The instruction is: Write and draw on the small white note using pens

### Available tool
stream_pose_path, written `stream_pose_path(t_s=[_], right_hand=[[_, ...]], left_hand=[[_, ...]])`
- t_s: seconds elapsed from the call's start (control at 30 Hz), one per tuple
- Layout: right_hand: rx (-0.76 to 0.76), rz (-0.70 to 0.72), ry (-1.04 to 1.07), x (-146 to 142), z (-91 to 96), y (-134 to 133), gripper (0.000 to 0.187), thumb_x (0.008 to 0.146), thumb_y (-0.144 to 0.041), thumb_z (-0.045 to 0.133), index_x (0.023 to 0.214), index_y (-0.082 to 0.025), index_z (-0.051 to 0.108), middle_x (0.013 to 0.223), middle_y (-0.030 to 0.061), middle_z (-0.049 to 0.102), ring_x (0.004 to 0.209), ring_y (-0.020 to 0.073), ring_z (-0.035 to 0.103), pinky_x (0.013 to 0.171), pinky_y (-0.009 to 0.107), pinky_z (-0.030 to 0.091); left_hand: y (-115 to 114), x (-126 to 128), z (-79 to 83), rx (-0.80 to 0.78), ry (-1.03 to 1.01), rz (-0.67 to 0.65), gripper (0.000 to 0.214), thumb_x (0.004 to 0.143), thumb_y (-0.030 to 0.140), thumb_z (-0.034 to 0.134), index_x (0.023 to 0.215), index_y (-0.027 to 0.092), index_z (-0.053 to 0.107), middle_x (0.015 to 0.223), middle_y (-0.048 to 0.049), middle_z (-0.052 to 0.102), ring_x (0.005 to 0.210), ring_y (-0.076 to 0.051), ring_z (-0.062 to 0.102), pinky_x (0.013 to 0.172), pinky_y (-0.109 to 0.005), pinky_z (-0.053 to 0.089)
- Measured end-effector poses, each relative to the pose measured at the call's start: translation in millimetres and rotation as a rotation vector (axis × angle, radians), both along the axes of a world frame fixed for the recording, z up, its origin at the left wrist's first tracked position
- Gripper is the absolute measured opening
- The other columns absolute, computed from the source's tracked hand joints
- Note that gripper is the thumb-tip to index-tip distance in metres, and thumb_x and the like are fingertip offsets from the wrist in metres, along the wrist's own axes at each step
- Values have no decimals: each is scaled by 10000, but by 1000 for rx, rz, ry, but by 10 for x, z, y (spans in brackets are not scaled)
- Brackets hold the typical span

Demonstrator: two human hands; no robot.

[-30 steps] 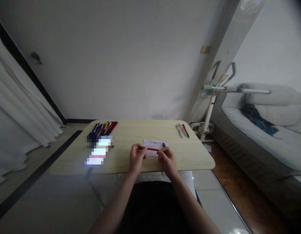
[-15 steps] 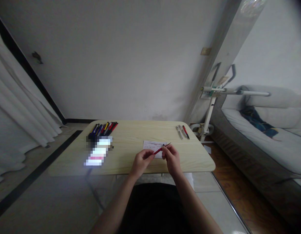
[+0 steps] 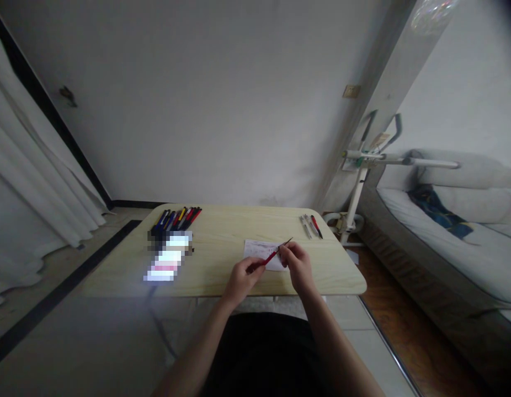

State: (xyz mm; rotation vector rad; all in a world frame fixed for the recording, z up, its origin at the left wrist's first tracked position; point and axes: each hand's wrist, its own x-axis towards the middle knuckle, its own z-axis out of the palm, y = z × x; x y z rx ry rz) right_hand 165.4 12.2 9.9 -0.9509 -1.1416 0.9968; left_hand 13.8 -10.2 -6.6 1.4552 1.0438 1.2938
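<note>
A slim red pen (image 3: 271, 257) with a thin dark upper end is held at a slant between my two hands, above the table. My left hand (image 3: 242, 277) grips its lower red part with closed fingers. At the upper end, the fingers of my right hand (image 3: 298, 267) are pinched together on the pen; they hide part of it. Under the pen lies a white sheet of paper (image 3: 252, 249) with marks on it, partly covered by my hands.
On the pale wooden table (image 3: 222, 223), several pens (image 3: 175, 219) lie grouped at the back left. Nearer, a bright pixelated object (image 3: 168, 260) sits. Light-coloured pens (image 3: 305, 227) and another red pen (image 3: 317, 226) lie at the back right. A wall rises behind.
My right hand has shifted slightly right and its fingers have moved on the pen's upper end. My left hand stays closed on the pen, slightly lower.
</note>
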Motion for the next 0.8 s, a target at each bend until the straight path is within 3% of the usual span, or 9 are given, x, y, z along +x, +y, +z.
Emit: stream_pose_path(t_s=[0.2, 0.47, 0.6, 0.8], right_hand=[[25, -53, 15, 98, 36, 72, 180, 698, -336, 578, 666, -172, 511, 489, -52, 438, 413, 76, 382, 400, 204, 286], [137, -232, -36, 222, 198, 117, 178, 723, -346, 557, 699, -172, 526, 577, -15, 495, 429, 74, 372, 391, 205, 288], [198, -241, -188, 237, 263, 76, 156, 733, -325, 545, 741, -169, 546, 612, 2, 518, 476, 94, 413, 429, 219, 330], [343, -205, -614, 259, 204, 55, 53, 723, -229, 537, 735, -193, 574, 669, 12, 547, 523, 110, 454, 507, 244, 374]], left_hand=[[1, -2, 1, 21, 16, 8, 191, 693, 256, 574, 839, 159, 652, 795, -65, 651, 715, -175, 580, 661, -278, 443], [13, -4, -9, -20, -31, 26, 207, 674, 269, 596, 838, 155, 647, 789, -62, 644, 720, -173, 572, 674, -278, 432], [42, -28, -24, -58, -100, 89, 234, 657, 289, 612, 839, 144, 642, 723, -51, 631, 650, -150, 554, 596, -248, 426], [93, -62, -45, -121, -187, 158, 281, 639, 299, 624, 860, 127, 626, 694, -41, 619, 592, -119, 529, 540, -223, 407]])
